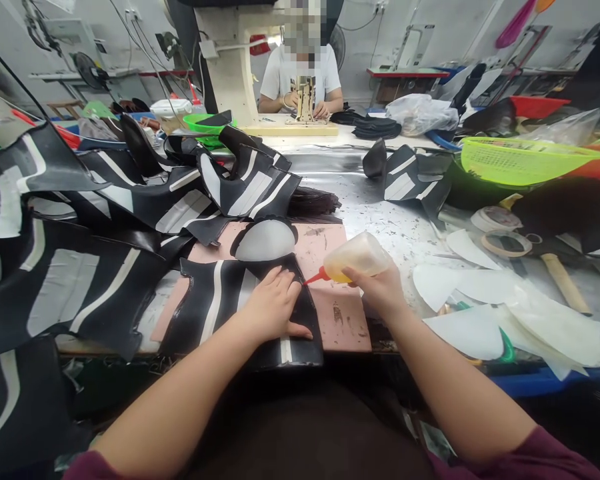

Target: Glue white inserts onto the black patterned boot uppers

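Note:
A black leather piece (193, 303) with white strips lies on a pink board (341, 320) in front of me. My left hand (275, 303) rests flat on this piece, fingers stretched forward and thumb out to the right. In my right hand (380, 283) is a clear squeeze bottle (357, 257) holding yellowish liquid. The bottle is tilted to the left, and its red nozzle tip is at the piece's right edge, close to my left fingers. Whether the tip touches the leather I cannot tell. Beyond my left hand a rounded white patch (265, 241) sits on the black piece's top part.
Stacked black leather pieces (80, 280) crowd the left side. On the right lie white sheets (535, 313), tape rolls (505, 243), a wooden handle (565, 283) and green scissor handles (507, 347). A green basket (530, 160) stands behind them. Across the table a person (300, 80) works at a sewing machine (225, 67).

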`<state>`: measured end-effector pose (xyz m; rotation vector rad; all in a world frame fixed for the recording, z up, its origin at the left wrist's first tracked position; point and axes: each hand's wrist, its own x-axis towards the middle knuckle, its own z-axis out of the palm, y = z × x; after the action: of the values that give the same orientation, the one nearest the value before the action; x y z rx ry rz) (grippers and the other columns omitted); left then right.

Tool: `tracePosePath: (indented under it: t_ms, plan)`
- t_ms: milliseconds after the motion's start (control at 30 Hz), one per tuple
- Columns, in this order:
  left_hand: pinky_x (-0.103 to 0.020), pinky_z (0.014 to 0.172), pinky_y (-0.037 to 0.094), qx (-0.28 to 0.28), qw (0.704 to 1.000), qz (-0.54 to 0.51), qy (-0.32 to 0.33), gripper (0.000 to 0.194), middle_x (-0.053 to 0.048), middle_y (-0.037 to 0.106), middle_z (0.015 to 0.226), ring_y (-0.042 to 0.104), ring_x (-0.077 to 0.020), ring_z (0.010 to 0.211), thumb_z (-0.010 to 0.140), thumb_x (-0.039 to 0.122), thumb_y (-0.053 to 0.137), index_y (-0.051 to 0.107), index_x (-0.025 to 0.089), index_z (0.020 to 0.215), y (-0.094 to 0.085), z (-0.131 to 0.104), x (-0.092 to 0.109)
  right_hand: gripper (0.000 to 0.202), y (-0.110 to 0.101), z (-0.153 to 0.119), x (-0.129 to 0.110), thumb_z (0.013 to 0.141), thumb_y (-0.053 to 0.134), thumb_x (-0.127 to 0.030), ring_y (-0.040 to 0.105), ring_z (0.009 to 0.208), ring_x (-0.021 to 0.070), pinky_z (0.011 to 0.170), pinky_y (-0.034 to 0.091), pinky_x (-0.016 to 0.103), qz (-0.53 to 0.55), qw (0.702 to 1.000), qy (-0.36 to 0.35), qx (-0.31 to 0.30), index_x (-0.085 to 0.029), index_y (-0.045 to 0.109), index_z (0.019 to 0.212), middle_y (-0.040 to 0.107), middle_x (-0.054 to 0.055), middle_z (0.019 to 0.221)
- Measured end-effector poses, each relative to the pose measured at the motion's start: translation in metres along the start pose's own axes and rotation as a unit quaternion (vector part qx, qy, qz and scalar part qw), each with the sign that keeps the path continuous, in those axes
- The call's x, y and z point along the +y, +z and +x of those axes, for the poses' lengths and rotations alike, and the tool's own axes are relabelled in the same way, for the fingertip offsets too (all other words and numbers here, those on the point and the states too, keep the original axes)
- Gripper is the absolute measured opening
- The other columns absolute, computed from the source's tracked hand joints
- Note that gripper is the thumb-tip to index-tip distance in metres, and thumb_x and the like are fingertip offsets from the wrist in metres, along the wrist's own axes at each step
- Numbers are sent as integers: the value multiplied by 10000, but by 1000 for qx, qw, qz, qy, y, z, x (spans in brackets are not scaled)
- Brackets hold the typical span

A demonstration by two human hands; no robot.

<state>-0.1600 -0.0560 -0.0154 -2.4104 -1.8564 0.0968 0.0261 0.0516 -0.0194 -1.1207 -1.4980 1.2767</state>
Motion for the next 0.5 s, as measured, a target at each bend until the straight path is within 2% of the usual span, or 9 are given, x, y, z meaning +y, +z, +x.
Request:
tracePosePath:
  t_ms: [100,200,500]
  plan:
    - [-414,1079,237,3,1000,2,3,908,-247,530,1201,474,-315,1166,530,805,559,557,50,1034,0,0,0,524,-12,-13,-1,536,774,-483,624,722,257,479,534,335,4,1000,-5,-16,-148,589,894,643,82,806]
    - [-411,1080,225,3,1000,8,3,907,-252,527,1200,469,-315,1170,534,810,548,557,48,1026,1,1,0,488,-23,-28,-2,585,750,-484,622,718,248,471,532,321,-4,999,-27,-21,-155,591,909,641,73,809]
    - [-410,1089,197,5,1000,3,9,939,-258,503,1228,454,-323,1186,514,814,555,545,46,1054,1,0,1,453,-37,-53,6,577,772,-429,630,790,279,643,559,410,-27,999,-38,-12,-171,601,908,655,70,833]
